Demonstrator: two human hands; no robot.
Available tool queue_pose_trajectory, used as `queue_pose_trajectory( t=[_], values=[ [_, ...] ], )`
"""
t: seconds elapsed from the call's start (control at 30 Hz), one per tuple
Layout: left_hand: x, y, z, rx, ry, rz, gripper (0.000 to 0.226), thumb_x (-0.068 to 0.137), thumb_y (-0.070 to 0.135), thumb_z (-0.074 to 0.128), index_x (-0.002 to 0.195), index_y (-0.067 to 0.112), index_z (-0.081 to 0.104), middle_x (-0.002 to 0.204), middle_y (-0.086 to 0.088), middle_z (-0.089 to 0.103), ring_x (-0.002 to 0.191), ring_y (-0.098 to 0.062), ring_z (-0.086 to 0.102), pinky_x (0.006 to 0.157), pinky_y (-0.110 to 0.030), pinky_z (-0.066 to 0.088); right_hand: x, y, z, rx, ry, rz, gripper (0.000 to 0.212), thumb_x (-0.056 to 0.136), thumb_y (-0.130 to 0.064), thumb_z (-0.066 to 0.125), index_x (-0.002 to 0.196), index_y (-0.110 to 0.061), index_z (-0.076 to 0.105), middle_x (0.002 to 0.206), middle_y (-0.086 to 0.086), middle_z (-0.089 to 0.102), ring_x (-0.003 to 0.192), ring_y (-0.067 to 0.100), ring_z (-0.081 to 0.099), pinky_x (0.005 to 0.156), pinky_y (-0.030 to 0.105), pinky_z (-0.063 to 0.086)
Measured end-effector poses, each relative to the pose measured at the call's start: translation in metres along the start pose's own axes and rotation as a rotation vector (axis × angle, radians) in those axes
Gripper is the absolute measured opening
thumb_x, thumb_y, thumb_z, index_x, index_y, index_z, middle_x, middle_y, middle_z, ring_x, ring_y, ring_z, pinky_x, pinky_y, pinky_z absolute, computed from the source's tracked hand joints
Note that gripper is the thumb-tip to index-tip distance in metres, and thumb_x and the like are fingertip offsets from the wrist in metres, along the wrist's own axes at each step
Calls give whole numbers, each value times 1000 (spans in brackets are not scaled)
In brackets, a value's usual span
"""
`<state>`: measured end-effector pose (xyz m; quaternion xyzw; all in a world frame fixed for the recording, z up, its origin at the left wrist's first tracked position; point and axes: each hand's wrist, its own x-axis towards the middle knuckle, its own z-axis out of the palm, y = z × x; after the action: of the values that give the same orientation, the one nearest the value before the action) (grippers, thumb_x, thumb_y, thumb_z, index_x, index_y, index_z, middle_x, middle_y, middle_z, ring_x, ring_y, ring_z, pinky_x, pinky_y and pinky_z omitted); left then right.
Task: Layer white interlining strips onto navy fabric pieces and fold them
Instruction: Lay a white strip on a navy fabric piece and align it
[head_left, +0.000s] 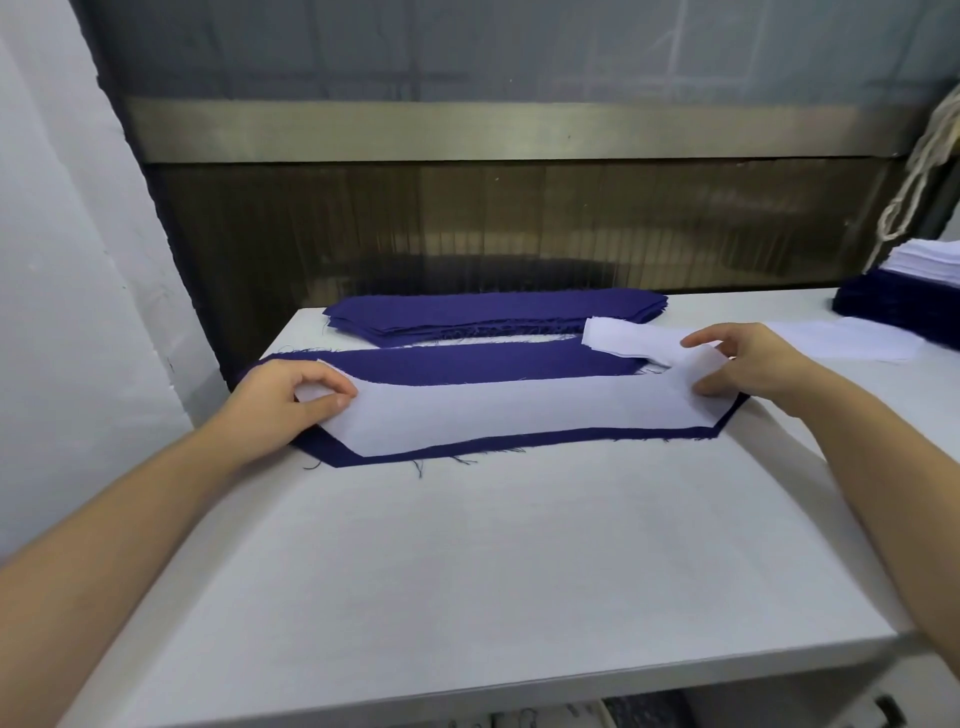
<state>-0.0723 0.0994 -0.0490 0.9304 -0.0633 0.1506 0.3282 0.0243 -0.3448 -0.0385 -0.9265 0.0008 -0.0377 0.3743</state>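
One white interlining strip (498, 415), long and flat, lies on one frayed navy piece (467, 361) near the table's (467, 571) far edge. The left hand (283, 397) pinches its left end and the right hand (748, 364) pinches its right (one navy stack (493, 314) lies behind).

Left hand (291, 395) and right hand (743, 364) pinching white strip (498, 415) ends over navy piece (467, 361)

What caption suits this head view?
The left hand and right hand hold a white interlining strip over a navy fabric piece on a table.
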Motion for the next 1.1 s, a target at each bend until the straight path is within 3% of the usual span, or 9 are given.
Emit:
queue_pose_trajectory(
  t=[0.13, 0.3, 0.43, 0.7, 0.83, 0.97, 1.1],
  values=[
    [0, 0, 0, -4, 51, 22, 21, 87, 11, 65, 81, 31, 68, 82, 28, 65, 85, 18, 52, 76, -12, 39, -2, -1, -3, 32, 13, -6, 48, 76, 8, 68, 115, -20, 63, 105, 11, 55, 94, 26, 51, 76, 32, 44],
    [0, -1, -2, 34, 13, 38, 25, 84, 12, 69, 76, 35, 68, 88, 24, 64, 86, 16, 54, 75, -7, 38, -4, -3, -8, 83, -10, -31, 47, 78, 13, 61, 111, -20, 61, 77, 5, 53, 67, 20, 51, 60, 26, 42],
    [1, -3, -6, 70, 0, 31, 23, 82, 14, 71, 75, 36, 68, 85, 25, 64, 83, 20, 53, 71, -6, 38, -4, -3, -4, 53, -40, -31, 48, 76, 11, 64, 113, -20, 62, 92, 11, 56, 78, 24, 53, 74, 30, 44],
    [0, -3, -10, 125, -64, 19, 23, 82, 12, 71, 75, 33, 69, 88, 23, 65, 86, 6, 57, 78, -14, 38, 0, -1, 2, 0, -51, -2, 46, 75, 6, 69, 109, -24, 62, 115, 12, 52, 96, 24, 51, 80, 31, 43],
    [-1, -3, -10, 136, -85, 26, 23, 82, 10, 71, 77, 33, 69, 89, 24, 63, 85, 11, 56, 75, -6, 37, -1, 0, 1, -18, -44, -18, 46, 75, 6, 70, 109, -24, 61, 115, 13, 51, 98, 25, 51, 80, 31, 42],
    [-2, -3, -10, 134, -119, 23, 24, 82, 9, 70, 77, 33, 69, 92, 18, 66, 91, 0, 58, 84, -19, 38, -1, 0, 3, -46, -42, -30, 47, 75, 5, 70, 113, -22, 62, 112, 13, 53, 89, 26, 51, 77, 30, 42],
    [-3, -2, -11, 141, -123, 26, 24, 83, 8, 69, 78, 32, 69, 93, 16, 67, 92, -2, 59, 86, -21, 39, 0, -1, 4, -77, -35, -33, 47, 75, 2, 71, 115, -21, 62, 109, 11, 53, 89, 25, 51, 76, 30, 42]
  ],
)
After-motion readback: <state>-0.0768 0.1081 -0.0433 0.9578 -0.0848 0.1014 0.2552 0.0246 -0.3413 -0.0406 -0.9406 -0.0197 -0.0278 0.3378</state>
